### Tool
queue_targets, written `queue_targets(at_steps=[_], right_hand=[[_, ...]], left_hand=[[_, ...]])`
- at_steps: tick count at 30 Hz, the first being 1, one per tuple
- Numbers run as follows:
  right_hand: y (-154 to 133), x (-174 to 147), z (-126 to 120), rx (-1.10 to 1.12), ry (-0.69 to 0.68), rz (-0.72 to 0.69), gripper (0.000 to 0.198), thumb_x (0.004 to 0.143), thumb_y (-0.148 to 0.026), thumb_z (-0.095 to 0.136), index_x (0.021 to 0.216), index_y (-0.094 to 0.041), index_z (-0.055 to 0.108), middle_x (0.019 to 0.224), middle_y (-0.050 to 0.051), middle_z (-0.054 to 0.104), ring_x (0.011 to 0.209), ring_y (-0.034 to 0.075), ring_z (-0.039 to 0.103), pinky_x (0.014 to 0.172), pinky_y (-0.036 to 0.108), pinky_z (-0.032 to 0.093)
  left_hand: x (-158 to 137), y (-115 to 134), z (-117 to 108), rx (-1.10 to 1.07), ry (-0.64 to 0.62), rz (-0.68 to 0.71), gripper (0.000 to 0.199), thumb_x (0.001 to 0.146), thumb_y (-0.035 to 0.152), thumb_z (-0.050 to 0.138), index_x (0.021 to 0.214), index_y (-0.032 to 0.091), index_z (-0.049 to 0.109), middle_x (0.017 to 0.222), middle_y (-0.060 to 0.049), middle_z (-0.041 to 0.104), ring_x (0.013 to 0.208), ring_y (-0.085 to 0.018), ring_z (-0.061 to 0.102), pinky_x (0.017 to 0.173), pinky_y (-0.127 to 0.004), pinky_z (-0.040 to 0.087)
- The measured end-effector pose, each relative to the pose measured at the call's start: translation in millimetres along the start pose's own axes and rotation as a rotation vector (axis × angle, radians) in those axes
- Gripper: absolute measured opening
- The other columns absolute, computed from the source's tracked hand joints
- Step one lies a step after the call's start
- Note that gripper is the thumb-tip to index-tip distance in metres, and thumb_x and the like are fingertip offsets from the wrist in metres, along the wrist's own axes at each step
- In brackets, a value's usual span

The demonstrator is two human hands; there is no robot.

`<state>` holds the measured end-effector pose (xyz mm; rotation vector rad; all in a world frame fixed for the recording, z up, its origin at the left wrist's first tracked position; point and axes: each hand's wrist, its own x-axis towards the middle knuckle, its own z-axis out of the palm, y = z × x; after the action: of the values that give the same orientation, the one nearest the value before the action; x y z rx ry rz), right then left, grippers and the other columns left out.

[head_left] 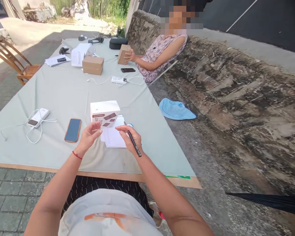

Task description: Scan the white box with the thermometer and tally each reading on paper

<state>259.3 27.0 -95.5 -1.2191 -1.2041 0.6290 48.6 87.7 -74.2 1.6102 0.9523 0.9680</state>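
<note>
A white box point(104, 107) printed with brown shapes and lettering stands in front of me, beside and partly over some white papers point(114, 137). My left hand point(89, 136) is at the box's lower left corner, its thumb and fingers apart; whether the fingertips touch the box is hard to make out. In my right hand point(131, 139), a black pen point(134, 144) lies slanted between thumb and fingers, above the papers. Part of a small round blue-rimmed object point(130, 125) shows behind that hand.
Left of me lie a phone point(73, 130) and a white power bank point(38, 118) with cables. Farther along the cloth-covered table point(64, 95) are a brown carton point(93, 65), another power bank point(118, 80) and a dark phone point(128, 70). A seated person holds a carton point(123, 55).
</note>
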Motion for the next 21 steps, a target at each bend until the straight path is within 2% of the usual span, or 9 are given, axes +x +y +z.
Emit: queue_targets(at_steps=[2,6,10,21], right_hand=[[-16.8,23.1,0.1,0.047,-0.011,-0.073,0.028,0.084,-0.044,0.073,0.106,-0.027,0.068,0.108,0.005,0.079,0.099,0.022,0.074,0.091,0.041,0.057],[-36.9,46.5,12.5,0.138,0.049,-0.115,0.032,0.085,-0.041,0.074,0.111,-0.027,0.063,0.109,0.005,0.079,0.098,0.022,0.074,0.095,0.042,0.056],[-39.4,43.3,22.5,0.206,0.076,-0.086,0.033,0.084,-0.042,0.075,0.110,-0.026,0.062,0.105,0.005,0.079,0.098,0.023,0.075,0.095,0.043,0.057],[-43.6,33.7,13.2,0.215,0.120,-0.068,0.032,0.083,-0.046,0.076,0.105,-0.026,0.064,0.099,0.005,0.080,0.096,0.024,0.076,0.090,0.043,0.060]], left_hand=[[12.4,23.5,-7.7,-0.236,0.042,-0.006,0.041,0.085,0.041,0.077,0.119,0.022,0.066,0.121,-0.010,0.070,0.109,-0.020,0.068,0.095,-0.037,0.058],[25.9,50.6,-7.4,-0.381,0.143,-0.008,0.044,0.077,0.035,0.083,0.118,0.024,0.068,0.112,-0.006,0.067,0.098,-0.014,0.065,0.087,-0.029,0.056],[27.3,53.3,-4.3,-0.403,0.194,-0.005,0.041,0.075,0.032,0.083,0.113,0.023,0.069,0.098,-0.003,0.065,0.087,-0.012,0.061,0.078,-0.025,0.053],[22.4,59.9,-1.7,-0.438,0.199,0.004,0.036,0.073,0.030,0.084,0.106,0.024,0.072,0.091,-0.001,0.063,0.081,-0.011,0.057,0.075,-0.026,0.049]])
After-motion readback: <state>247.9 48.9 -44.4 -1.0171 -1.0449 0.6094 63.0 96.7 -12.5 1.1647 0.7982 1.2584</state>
